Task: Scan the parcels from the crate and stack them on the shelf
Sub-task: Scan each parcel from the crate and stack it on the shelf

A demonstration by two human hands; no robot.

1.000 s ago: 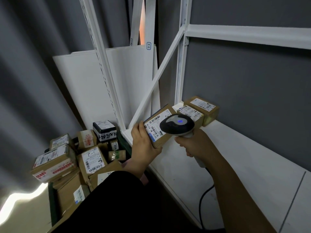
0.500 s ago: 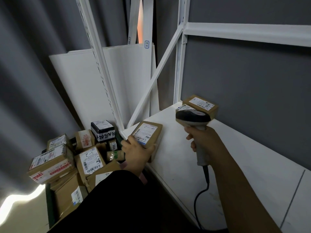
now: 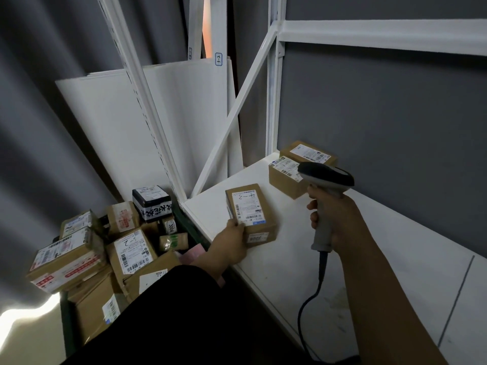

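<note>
Two parcels in the back corner of the shelf, open board beside them, third parcel flat near the front edge, gripped at its corner by the left hand, scanner clasped in the right hand.

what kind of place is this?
Probably a parcel depot or stockroom: labelled parcels piled in a crate, a white metal shelf holding more, and a corded scanner in the right hand.

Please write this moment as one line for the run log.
left hand grips brown cardboard parcel, flat on white shelf | right hand holds grey handheld scanner | two more brown parcels at shelf's rear corner
</note>
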